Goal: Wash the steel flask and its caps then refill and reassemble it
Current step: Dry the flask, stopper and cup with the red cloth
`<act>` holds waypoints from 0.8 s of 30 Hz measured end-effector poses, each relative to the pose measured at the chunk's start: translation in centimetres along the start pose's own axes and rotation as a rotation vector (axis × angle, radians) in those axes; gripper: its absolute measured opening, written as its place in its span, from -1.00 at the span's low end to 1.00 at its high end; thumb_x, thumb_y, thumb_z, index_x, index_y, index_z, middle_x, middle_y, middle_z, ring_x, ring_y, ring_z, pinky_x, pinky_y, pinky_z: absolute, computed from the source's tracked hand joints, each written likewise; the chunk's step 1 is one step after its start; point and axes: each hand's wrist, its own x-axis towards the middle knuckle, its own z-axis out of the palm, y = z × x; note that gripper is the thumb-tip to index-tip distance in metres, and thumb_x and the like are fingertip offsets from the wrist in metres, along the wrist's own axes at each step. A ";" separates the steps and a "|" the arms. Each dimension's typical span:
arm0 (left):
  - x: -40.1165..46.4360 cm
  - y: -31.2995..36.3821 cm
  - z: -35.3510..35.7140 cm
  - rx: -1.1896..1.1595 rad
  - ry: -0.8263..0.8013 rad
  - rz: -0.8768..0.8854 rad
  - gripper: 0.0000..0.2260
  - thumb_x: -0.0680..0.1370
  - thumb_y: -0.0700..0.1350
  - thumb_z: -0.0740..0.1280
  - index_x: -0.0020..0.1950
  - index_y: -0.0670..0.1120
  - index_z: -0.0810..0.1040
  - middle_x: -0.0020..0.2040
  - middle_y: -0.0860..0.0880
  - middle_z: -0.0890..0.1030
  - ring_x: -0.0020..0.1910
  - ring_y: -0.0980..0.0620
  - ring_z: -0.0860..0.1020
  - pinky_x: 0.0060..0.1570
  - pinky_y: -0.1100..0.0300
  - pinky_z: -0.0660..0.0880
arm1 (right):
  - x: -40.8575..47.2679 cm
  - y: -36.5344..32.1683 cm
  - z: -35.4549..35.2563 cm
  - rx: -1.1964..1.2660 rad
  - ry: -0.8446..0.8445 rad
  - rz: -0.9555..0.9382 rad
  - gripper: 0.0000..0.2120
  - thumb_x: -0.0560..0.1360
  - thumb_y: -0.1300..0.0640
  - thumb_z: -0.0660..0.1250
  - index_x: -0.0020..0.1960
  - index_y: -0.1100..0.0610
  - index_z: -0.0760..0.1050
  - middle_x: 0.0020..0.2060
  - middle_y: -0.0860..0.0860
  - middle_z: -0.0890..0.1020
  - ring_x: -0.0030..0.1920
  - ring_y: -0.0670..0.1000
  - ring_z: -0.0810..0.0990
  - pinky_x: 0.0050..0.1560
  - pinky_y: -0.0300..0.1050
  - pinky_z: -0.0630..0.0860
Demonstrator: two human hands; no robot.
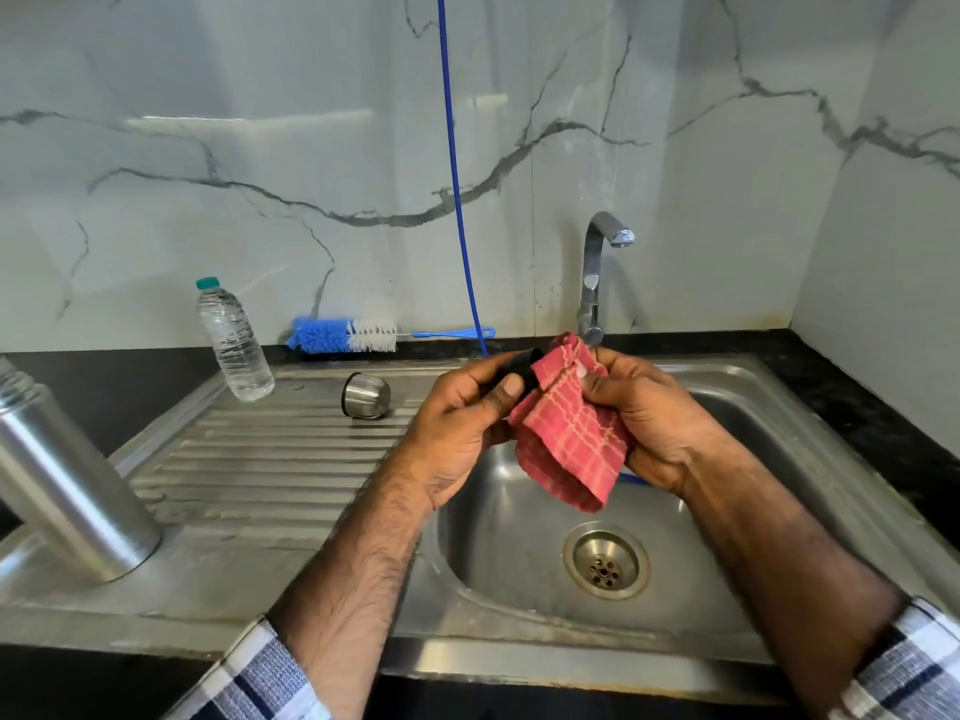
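Above the sink basin [737, 517], my left hand [457, 423] grips a small black inner cap [524, 367], mostly hidden by fingers. My right hand [649, 413] holds a red checked cloth [566, 449] bunched against the cap; the cloth hangs down between both hands. The steel flask [67, 485] stands uncapped at the left on the drainboard edge. A steel outer cap [365, 396] lies on its side on the ribbed drainboard [260, 459].
A clear plastic water bottle [234, 343] with a green lid stands at the drainboard's back left. A blue and white bottle brush [358, 335] lies along the back wall. The tap [597, 272] rises behind my hands with no water running. A blue hose [457, 174] hangs down the marble wall.
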 end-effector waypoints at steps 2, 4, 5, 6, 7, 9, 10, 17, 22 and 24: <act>0.1 0.0 -0.2 -0.014 0.015 -0.002 -0.68 0.59 -0.08 0.40 0.35 -0.05 0.68 0.17 -0.17 0.71 0.10 -0.07 0.68 0.01 0.05 0.63 | -0.1 0.2 -0.1 -0.022 -0.051 0.001 -0.54 0.43 0.26 0.48 0.31 0.25 0.52 -0.05 0.18 0.68 -0.07 0.13 0.67 0.18 0.17 0.59; 0.1 0.2 -0.6 0.006 0.002 -0.006 -0.69 0.56 -0.04 0.43 0.30 0.01 0.72 0.16 -0.17 0.71 0.13 -0.11 0.65 0.12 -0.09 0.62 | 0.0 0.5 0.2 -0.060 -0.024 -0.010 -0.59 0.42 0.19 0.53 0.22 0.22 0.53 -0.08 0.14 0.70 -0.09 0.10 0.68 0.16 0.16 0.60; 0.2 0.2 -0.6 0.019 -0.008 -0.009 -0.70 0.55 -0.03 0.44 0.28 0.02 0.73 0.17 -0.18 0.71 0.17 -0.15 0.63 0.22 -0.19 0.59 | 0.0 0.5 0.3 -0.079 0.015 -0.018 -0.58 0.41 0.12 0.54 0.20 0.21 0.53 -0.11 0.12 0.71 -0.12 0.08 0.68 0.10 0.11 0.61; 0.1 0.3 -0.5 0.034 -0.020 -0.006 -0.71 0.56 -0.05 0.43 0.28 0.01 0.72 0.18 -0.18 0.70 0.18 -0.17 0.63 0.26 -0.23 0.58 | 0.1 0.5 0.5 -0.092 0.048 -0.028 -0.52 0.40 0.02 0.55 0.21 0.23 0.53 -0.12 0.12 0.71 -0.13 0.09 0.66 0.04 0.08 0.61; 0.0 0.3 -0.2 0.047 -0.036 0.005 -0.71 0.57 -0.09 0.41 0.29 -0.02 0.70 0.17 -0.16 0.71 0.16 -0.14 0.65 0.22 -0.21 0.63 | 0.2 0.6 0.7 -0.094 0.070 -0.045 -0.43 0.40 -0.06 0.58 0.24 0.26 0.53 -0.10 0.17 0.69 -0.13 0.13 0.64 0.02 0.09 0.60; -0.3 0.2 0.6 0.040 -0.074 0.038 -0.72 0.59 -0.18 0.37 0.30 -0.07 0.65 0.10 -0.07 0.75 0.06 -0.03 0.71 -0.01 0.03 0.70 | 0.2 0.4 0.9 -0.054 0.093 -0.082 -0.39 0.49 -0.08 0.54 0.29 0.36 0.53 -0.01 0.32 0.64 -0.10 0.21 0.60 0.05 0.14 0.58; -0.3 0.0 0.9 0.020 -0.074 0.053 -0.74 0.61 -0.20 0.37 0.29 -0.07 0.65 0.07 -0.05 0.75 0.03 0.01 0.72 -0.06 0.11 0.68 | 0.2 0.3 1.0 -0.028 0.086 -0.089 -0.47 0.54 -0.02 0.47 0.29 0.39 0.54 0.01 0.35 0.64 -0.12 0.22 0.63 0.02 0.14 0.62; -0.1 0.1 0.0 0.007 0.010 0.008 -0.78 0.62 -0.10 0.41 0.21 0.11 0.75 0.06 -0.03 0.75 0.01 0.03 0.69 0.04 0.03 0.64 | -0.2 0.5 1.1 -0.070 0.001 -0.041 -0.58 0.41 0.13 0.49 0.22 0.22 0.52 -0.14 0.10 0.70 -0.16 0.05 0.67 -0.03 0.00 0.65; 0.0 -0.3 0.4 0.013 -0.072 0.070 -0.69 0.65 -0.16 0.36 0.40 -0.10 0.60 0.21 -0.14 0.71 0.18 -0.10 0.68 0.05 0.04 0.67 | 0.1 0.1 0.9 -0.014 0.056 -0.079 -0.77 0.56 0.20 0.43 0.15 0.31 0.61 -0.10 0.23 0.72 -0.16 0.15 0.68 -0.08 0.00 0.67; 0.0 -0.4 0.4 -0.030 -0.024 0.057 -0.70 0.63 -0.14 0.37 0.37 -0.09 0.63 0.16 -0.12 0.72 0.12 -0.05 0.68 0.01 0.07 0.66 | 0.0 0.0 0.7 -0.028 0.032 -0.073 -0.84 0.62 0.30 0.34 0.16 0.30 0.62 -0.06 0.24 0.73 -0.13 0.16 0.71 -0.02 0.01 0.69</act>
